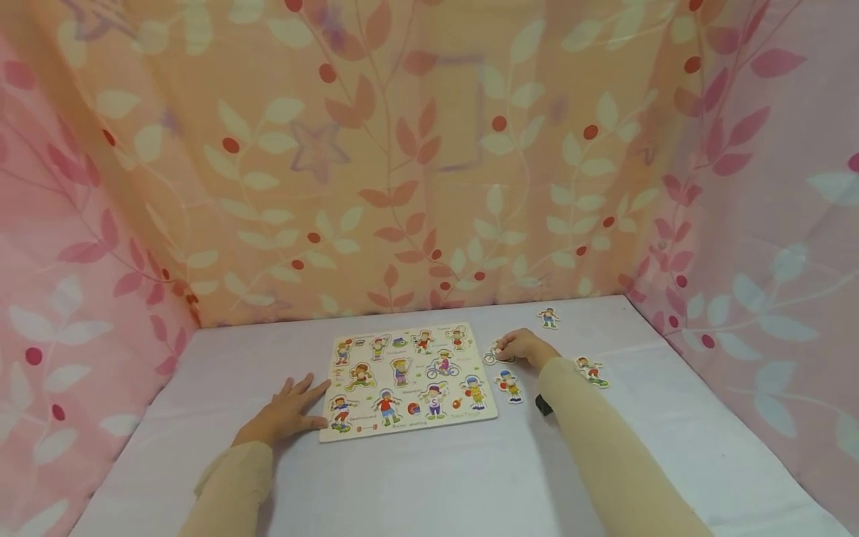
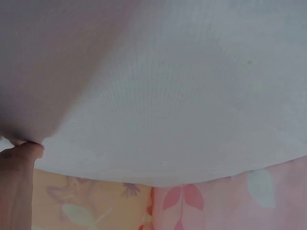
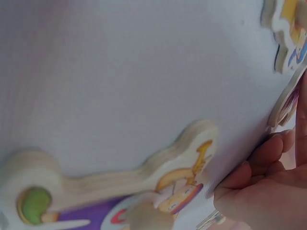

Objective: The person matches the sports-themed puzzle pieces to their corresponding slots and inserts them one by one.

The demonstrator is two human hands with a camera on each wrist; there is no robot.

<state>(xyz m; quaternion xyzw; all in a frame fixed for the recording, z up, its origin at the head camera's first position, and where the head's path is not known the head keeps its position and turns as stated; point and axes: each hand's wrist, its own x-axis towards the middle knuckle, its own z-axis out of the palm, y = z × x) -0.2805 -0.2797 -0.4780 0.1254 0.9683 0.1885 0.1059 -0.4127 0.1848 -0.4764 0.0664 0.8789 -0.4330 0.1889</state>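
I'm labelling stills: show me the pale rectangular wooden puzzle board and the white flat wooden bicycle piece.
Pale rectangular wooden puzzle board point(image 1: 382, 382), head view: bare central surface.
White flat wooden bicycle piece point(image 1: 491, 358), head view: left wheel.

Left arm point(image 1: 231, 488) slanted forward and inward, left hand point(image 1: 285, 412) lay palm down, fingers spread, thumb stood apart, right arm point(image 1: 607, 447), from where I stood, stretched farther forward, right hand point(image 1: 526, 347) pinched, thumb and fingers drawn together.

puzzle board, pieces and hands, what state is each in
puzzle board: flat on table
bicycle piece: pinched, off board
yellow-shirted piece: loose on table
rightmost piece: loose on table
farthest piece: loose on table
left hand: spread at board's edge
right hand: pinching bicycle piece
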